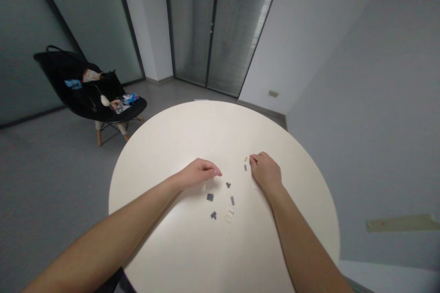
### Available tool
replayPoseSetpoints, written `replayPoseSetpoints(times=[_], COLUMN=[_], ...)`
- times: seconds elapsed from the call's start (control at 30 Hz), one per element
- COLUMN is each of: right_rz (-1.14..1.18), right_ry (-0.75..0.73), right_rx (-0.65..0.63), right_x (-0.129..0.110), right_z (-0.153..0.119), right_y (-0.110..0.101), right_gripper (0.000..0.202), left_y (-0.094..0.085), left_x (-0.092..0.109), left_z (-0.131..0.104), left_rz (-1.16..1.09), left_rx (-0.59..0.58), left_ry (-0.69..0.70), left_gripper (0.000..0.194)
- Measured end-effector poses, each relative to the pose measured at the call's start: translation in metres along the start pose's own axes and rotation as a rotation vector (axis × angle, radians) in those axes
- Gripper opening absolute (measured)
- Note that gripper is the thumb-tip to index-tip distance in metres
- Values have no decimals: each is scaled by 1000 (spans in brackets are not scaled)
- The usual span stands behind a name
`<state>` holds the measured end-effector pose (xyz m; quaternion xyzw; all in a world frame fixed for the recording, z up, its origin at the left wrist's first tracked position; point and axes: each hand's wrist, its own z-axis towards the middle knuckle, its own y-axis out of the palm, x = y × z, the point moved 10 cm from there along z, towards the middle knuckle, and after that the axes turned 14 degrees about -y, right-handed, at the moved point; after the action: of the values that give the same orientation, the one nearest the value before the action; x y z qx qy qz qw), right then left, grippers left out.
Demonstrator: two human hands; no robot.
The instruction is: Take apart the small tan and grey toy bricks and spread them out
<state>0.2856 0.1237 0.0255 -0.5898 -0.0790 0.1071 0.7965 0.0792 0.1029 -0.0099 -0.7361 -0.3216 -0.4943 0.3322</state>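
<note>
My left hand (pixel 198 173) hovers over the left middle of the round table, thumb and fingers pressed together; whether a small piece sits in the pinch is hidden. On the right, my right hand (pixel 267 171) rests low at the tabletop with its fingertips pinched, and what they hold does not show. Just left of those fingertips lie a small tan piece (pixel 245 159) and a small grey strip (pixel 245 168). Between and below my hands are a dark notched piece (pixel 228 185), a dark square piece (pixel 210 197), another grey strip (pixel 233 200) and a second dark notched piece (pixel 213 215).
Pale thin pieces (pixel 228 214) lie in a cluster near the grey strip. The white round table (pixel 165 146) has a curved edge all around. Beyond it at the left stands a black chair (pixel 68 96) with bags and packets on it. A wall (pixel 378 123) rises on the right.
</note>
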Motion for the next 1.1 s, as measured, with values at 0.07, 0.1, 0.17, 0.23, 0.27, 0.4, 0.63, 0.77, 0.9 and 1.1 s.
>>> replayPoseSetpoints(times=[0.07,0.1,0.17,0.23,0.27,0.4,0.63,0.77,0.9,1.1], right_rz=[-3,-2,7,25,35,74,144,192,272,460], right_ry=[18,28,45,56,61,86,91,46,-42,-257], right_rx=[7,10,16,25,32,59,97,133,164,138], right_x=[6,10,17,23,26,38,47,37,15,-36], right_z=[-2,-2,-4,-5,-6,-8,-9,-9,-7,-7], right_y=[-2,-4,-6,-7,-8,-8,-6,-11,-19,-30], right_gripper=[27,27,27,27,27,27,27,28,28,22], left_y=[0,0,4,10,15,29,34,30,27,15], left_x=[1,1,2,3,4,6,5,15,16,14], left_z=[-1,-3,-6,-11,-14,-23,-22,-23,-22,-15], left_rz=[79,137,265,378,425,559,640,638,650,252], left_rx=[4,5,-21,-84,-125,-240,-230,-138,-72,-1], left_ry=[15,26,50,87,110,164,152,203,162,162], left_gripper=[26,25,25,28,30,36,13,12,16,31])
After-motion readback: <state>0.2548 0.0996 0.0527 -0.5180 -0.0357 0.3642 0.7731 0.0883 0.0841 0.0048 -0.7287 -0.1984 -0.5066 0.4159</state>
